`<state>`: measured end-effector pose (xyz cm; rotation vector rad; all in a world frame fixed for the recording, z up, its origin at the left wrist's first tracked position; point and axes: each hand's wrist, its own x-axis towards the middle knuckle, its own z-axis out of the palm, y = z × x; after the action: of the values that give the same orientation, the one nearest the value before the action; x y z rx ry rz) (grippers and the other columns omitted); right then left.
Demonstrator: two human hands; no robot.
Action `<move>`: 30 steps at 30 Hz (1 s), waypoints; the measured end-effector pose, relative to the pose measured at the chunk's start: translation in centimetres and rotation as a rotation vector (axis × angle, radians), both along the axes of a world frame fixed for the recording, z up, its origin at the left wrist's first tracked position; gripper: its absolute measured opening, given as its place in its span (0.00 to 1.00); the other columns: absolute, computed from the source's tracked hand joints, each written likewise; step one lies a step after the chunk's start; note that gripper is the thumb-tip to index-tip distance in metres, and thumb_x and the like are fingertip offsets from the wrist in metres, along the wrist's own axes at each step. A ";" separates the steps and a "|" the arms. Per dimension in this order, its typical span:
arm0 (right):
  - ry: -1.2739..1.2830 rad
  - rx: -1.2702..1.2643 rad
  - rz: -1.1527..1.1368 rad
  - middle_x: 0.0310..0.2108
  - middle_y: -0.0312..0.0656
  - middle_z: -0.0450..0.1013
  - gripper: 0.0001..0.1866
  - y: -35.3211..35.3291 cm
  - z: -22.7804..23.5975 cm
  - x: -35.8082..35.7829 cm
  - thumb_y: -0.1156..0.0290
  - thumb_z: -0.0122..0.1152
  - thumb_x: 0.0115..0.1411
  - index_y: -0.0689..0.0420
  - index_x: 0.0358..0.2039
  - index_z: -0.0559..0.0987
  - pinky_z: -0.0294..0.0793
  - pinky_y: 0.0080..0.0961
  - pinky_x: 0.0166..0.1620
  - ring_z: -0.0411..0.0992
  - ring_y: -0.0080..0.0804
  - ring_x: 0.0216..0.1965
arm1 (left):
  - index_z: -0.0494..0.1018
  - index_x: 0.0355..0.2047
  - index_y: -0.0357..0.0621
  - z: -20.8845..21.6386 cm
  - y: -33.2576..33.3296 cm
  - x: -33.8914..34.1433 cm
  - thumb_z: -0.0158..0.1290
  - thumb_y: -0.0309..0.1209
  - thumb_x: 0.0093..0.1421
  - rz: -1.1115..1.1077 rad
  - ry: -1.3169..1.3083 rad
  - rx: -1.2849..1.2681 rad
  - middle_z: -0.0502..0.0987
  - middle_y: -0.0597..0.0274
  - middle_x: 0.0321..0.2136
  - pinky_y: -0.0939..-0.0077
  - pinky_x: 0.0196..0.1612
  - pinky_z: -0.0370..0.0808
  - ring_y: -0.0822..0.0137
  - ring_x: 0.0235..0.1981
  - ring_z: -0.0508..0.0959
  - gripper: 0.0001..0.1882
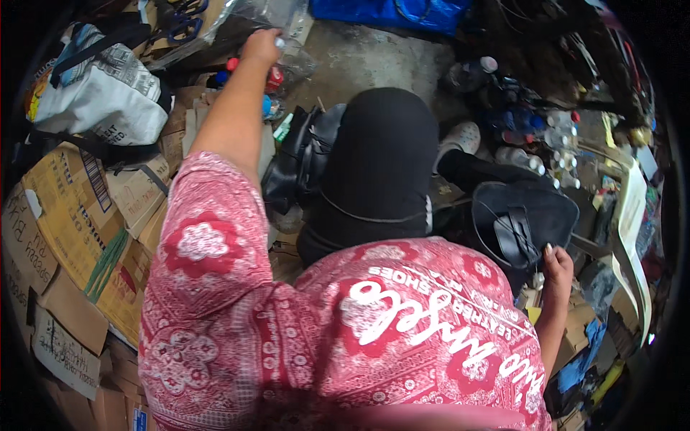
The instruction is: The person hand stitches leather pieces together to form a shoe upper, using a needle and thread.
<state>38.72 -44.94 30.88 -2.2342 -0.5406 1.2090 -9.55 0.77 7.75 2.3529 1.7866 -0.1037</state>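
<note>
My left hand [262, 47] is stretched far forward, its fingers closed near clear plastic wrapping [291, 25]. A small whitish spot shows at the fingertips; what they hold, if anything, I cannot make out. Just below that hand lie small bottles, among them one with a red label [274, 79]. At my right side, my right hand [558, 267] is closed at the edge of a black leather piece with laces [523, 226], possibly a shoe or a bag. Another pair of black leather items [293, 161], shoe-like, stands left of my knee.
Flattened cardboard [72, 208] and a white printed bag [108, 100] fill the left. Several plastic bottles [535, 140] lie to the right, beside a bent cream plastic piece [627, 230]. A blue bag [388, 13] sits ahead on the concrete floor [352, 61].
</note>
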 end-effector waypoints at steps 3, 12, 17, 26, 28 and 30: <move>-0.135 0.006 0.140 0.15 0.26 0.55 0.19 1.8 -0.4 -0.1 0.61 0.58 0.56 0.53 0.14 0.64 0.50 0.19 0.23 0.52 0.15 0.20 | 0.72 0.47 0.51 1.1 -0.5 0.8 0.57 0.30 0.44 -0.067 -0.038 0.014 0.74 0.52 0.44 0.64 0.50 0.69 0.54 0.47 0.72 0.25; 0.022 0.168 0.116 0.16 0.24 0.61 0.19 6.4 -2.5 3.8 0.54 0.61 0.54 0.56 0.19 0.74 0.53 0.15 0.23 0.55 0.12 0.19 | 0.73 0.45 0.44 16.9 -12.0 21.4 0.56 0.27 0.53 -0.659 -0.860 0.125 0.74 0.60 0.44 0.73 0.49 0.68 0.66 0.44 0.73 0.17; 0.033 0.203 0.188 0.17 0.23 0.61 0.18 8.0 -2.4 2.5 0.55 0.58 0.57 0.53 0.18 0.72 0.52 0.14 0.24 0.54 0.10 0.20 | 0.70 0.43 0.41 22.0 -22.9 26.7 0.62 0.43 0.45 -0.999 -0.784 -0.069 0.72 0.50 0.44 0.63 0.51 0.67 0.52 0.46 0.72 0.28; -0.388 0.411 0.469 0.13 0.28 0.64 0.20 9.7 -2.0 0.6 0.55 0.62 0.54 0.60 0.19 0.74 0.58 0.20 0.21 0.58 0.14 0.17 | 0.67 0.42 0.38 17.8 -27.2 27.5 0.60 0.35 0.47 -1.089 -0.596 -0.051 0.72 0.51 0.36 0.64 0.39 0.71 0.51 0.35 0.74 0.24; -0.399 0.301 0.467 0.13 0.29 0.65 0.20 9.7 -2.6 -0.3 0.55 0.63 0.53 0.60 0.19 0.74 0.59 0.21 0.22 0.59 0.15 0.18 | 0.67 0.42 0.38 17.3 -27.3 26.9 0.59 0.35 0.48 -1.100 -0.624 -0.054 0.72 0.51 0.35 0.64 0.38 0.72 0.51 0.35 0.74 0.23; -0.330 0.270 0.395 0.14 0.33 0.67 0.20 10.0 -3.6 -1.0 0.55 0.64 0.51 0.61 0.20 0.75 0.61 0.22 0.23 0.60 0.16 0.18 | 0.70 0.38 0.39 17.3 -26.9 26.6 0.58 0.34 0.50 -1.168 -0.531 -0.085 0.72 0.52 0.33 0.65 0.36 0.72 0.52 0.33 0.74 0.17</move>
<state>37.69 -34.92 27.32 -2.1582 -1.2458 0.8733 17.04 -26.13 25.01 2.6523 0.0704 0.2578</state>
